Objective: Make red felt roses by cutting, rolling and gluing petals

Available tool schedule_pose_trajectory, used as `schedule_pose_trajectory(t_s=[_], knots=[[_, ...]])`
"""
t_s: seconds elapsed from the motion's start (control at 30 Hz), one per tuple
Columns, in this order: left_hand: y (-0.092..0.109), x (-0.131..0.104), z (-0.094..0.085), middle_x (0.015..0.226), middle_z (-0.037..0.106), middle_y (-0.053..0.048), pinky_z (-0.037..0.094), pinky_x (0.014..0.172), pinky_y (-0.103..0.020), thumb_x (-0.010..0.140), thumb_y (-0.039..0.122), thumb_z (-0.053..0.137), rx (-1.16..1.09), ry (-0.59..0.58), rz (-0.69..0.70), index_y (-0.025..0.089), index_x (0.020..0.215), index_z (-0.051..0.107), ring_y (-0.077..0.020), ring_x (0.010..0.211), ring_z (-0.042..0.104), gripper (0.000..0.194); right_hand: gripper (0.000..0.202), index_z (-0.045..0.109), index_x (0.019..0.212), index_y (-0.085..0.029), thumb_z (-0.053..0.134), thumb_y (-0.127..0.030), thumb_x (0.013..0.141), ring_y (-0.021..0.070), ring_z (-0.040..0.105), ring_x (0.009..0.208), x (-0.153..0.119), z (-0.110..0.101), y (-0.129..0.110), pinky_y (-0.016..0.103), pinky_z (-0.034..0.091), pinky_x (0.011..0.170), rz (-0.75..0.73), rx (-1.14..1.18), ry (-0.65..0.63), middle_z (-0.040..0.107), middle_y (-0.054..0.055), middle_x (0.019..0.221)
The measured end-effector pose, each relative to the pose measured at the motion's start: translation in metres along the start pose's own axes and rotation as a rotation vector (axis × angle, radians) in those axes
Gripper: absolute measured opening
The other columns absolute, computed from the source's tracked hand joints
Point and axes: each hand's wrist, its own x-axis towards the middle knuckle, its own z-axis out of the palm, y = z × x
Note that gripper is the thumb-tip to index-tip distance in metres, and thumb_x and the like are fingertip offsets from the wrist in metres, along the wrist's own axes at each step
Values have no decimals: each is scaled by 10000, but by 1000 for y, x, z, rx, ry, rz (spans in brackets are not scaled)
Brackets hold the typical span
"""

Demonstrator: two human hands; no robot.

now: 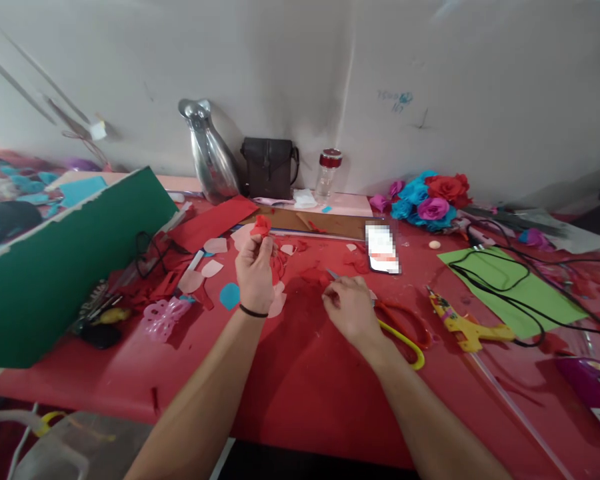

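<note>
A small red crepe-paper flower (261,226) stands upright in the pinched fingers of my left hand (257,270). My right hand (349,305) is low over the table, its fingers curled together beside loose red paper petals (314,275). Whatever those fingertips may hold is hidden. Scissors lie under and beside the right hand: a yellow handle (405,343) and a red handle (413,320) stick out to its right, and a blade tip (333,273) shows past the fingers. Pink petals (213,269) and a blue petal (230,296) are scattered around my left hand.
A phone (381,248) lies beyond my right hand. Farther right are a yellow glue gun (467,327), a black cord, green paper (520,287) and a paper bouquet (430,200). Along the wall stand a steel jug (213,157), a bag (270,170) and a glass bottle (326,179). A green board (75,260) rises left.
</note>
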Motion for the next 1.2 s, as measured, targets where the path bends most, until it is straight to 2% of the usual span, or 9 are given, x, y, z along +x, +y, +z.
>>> schedule_pose_trajectory(t_s=[0.13, 0.3, 0.47, 0.57, 0.67, 0.8, 0.9, 1.03, 1.2], knots=[[7, 7, -6, 629, 528, 43, 376, 547, -186, 796, 293, 648, 31, 75, 97, 183, 691, 540, -58, 532, 432, 186, 178, 710, 928, -204, 576, -255, 821, 275, 502, 913, -1, 0, -2, 381, 389, 792, -42, -23, -10, 683, 92, 982], [14, 20, -17, 598, 504, 53, 292, 455, -189, 783, 337, 669, -35, 146, 143, 183, 668, 518, -46, 467, 353, 244, 153, 688, 770, -215, 544, -201, 821, 263, 507, 873, -1, -3, -3, 364, 378, 736, -11, -29, 24, 683, 79, 866], [12, 24, -20, 575, 495, 56, 281, 447, -190, 770, 342, 682, -64, 147, 108, 184, 656, 509, -44, 453, 348, 260, 166, 689, 775, -209, 528, -213, 815, 260, 516, 834, 1, -5, 2, 377, 381, 760, 26, 2, 107, 683, 79, 811], [8, 18, -15, 576, 496, 56, 297, 459, -181, 723, 322, 718, -62, 90, 33, 179, 664, 537, -43, 474, 375, 238, 178, 712, 850, -206, 539, -240, 823, 263, 511, 865, 1, -3, 1, 378, 387, 778, 4, 25, 64, 688, 85, 869], [6, 10, -9, 600, 505, 54, 350, 511, -181, 655, 303, 754, -32, 24, -54, 172, 659, 568, -49, 518, 418, 227, 205, 708, 961, -214, 593, -303, 817, 258, 501, 919, -2, -2, -6, 372, 389, 814, -127, 56, -34, 673, 85, 958], [3, 2, -5, 573, 537, 42, 373, 555, -212, 592, 289, 770, 144, -126, -233, 151, 616, 615, -71, 541, 450, 209, 123, 699, 813, -219, 576, -210, 821, 244, 513, 917, -3, -1, -9, 374, 387, 826, -213, 57, -98, 659, 72, 878], [1, -1, -3, 551, 552, 31, 367, 579, -225, 593, 296, 761, 302, -212, -320, 133, 595, 652, -83, 559, 452, 196, 150, 675, 759, -203, 543, -192, 830, 239, 537, 865, -1, 0, -3, 380, 418, 809, -110, 158, 8, 657, 75, 812], [3, -3, -3, 591, 590, 10, 318, 519, -217, 604, 362, 756, 307, -278, -386, 122, 621, 678, -64, 520, 403, 253, 223, 660, 749, -212, 536, -368, 851, 217, 577, 774, 3, 1, 5, 386, 502, 732, 77, 546, 116, 639, 55, 766], [10, -8, -2, 521, 519, 38, 137, 429, -234, 590, 447, 764, 272, -574, -583, 107, 784, 717, -28, 422, 222, 394, 367, 628, 711, -197, 598, -561, 748, 145, 535, 614, 5, 3, 5, 349, 577, 597, 269, 993, 82, 553, 5, 706]])
